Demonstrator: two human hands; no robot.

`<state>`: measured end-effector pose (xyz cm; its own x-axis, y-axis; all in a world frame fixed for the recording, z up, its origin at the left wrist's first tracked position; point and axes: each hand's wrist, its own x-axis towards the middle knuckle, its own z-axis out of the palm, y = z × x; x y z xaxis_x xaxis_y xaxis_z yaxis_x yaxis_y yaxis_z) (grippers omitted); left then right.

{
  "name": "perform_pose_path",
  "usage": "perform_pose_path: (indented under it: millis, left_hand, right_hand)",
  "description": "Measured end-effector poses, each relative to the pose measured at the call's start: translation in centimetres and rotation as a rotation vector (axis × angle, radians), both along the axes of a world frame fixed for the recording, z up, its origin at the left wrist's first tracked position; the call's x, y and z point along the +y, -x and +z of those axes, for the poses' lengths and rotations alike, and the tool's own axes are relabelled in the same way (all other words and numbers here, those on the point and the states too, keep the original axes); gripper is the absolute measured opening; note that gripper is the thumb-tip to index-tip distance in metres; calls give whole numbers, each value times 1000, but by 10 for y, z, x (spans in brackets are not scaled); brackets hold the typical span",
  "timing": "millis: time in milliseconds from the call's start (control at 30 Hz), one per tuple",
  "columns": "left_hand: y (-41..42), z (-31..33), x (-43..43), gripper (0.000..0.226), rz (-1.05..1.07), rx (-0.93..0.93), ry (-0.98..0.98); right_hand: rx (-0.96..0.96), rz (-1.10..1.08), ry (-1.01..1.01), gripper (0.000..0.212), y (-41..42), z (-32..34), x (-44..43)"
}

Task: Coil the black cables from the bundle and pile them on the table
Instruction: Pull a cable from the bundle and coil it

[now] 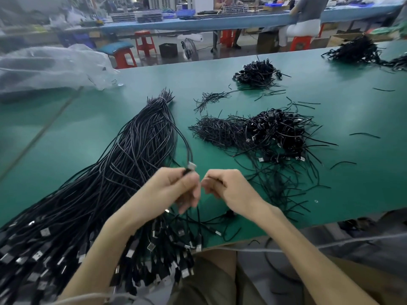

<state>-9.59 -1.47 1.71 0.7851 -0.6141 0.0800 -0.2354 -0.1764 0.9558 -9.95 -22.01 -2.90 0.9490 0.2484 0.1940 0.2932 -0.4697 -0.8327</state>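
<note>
A long bundle of black cables (132, 150) lies diagonally across the green table (88, 133), its USB plug ends hanging over the near edge at lower left. My left hand (176, 188) grips one black cable (187, 148) just below its silver plug, which sticks up above the fingers. Close beside it, my right hand (229, 188) pinches the same cable with curled fingers. A pile of coiled cables (279, 133) sits to the right of the bundle, mixed with short black ties.
A smaller coiled pile (257, 72) lies farther back, another heap (356, 50) at the far right. Loose black ties (211, 97) are scattered around. A clear plastic bag (48, 67) rests at the back left. Red stools and a seated person are beyond the table.
</note>
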Motion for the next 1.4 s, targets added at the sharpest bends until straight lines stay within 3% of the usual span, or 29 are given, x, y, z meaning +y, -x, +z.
perform_pose_path:
  millis: [100, 200, 333, 500, 600, 733, 967, 1133, 1267, 1400]
  left_hand:
    - [1, -12, -9, 31, 57, -237, -417]
    - [-2, -29, -18, 26, 312, -392, -487]
    - [-9, -35, -17, 28, 500, -187, -151]
    - [-6, -30, -32, 47, 439, 324, 442]
    - [-8, -20, -36, 46, 390, 486, 617]
    - [-10, -21, -33, 38, 372, 506, 657]
    - [-13, -22, -30, 35, 358, 515, 848]
    - [-5, -25, -40, 38, 352, 476, 803]
    - [-2, -26, -48, 36, 319, 440, 782]
    - [-1, -22, -37, 35, 259, 393, 680]
  right_hand:
    - [-62, -16, 206, 31, -10, 11, -1]
    - [-56, -117, 103, 36, -14, 18, -2]
    - [-81, -108, -24, 38, -4, 21, -1]
    - [-65, -51, -137, 32, 11, 10, 30]
    - [-18, -71, -202, 32, 13, 5, 36]
    - [-27, -43, -113, 33, 12, 5, 36]
    - [55, -218, -107, 25, 8, 1, 24]
    - [-21, -141, -101, 65, 8, 7, 29]
    - [-49, -139, -238, 55, 5, 14, 30]
    - [-72, -140, -220, 52, 4, 16, 23]
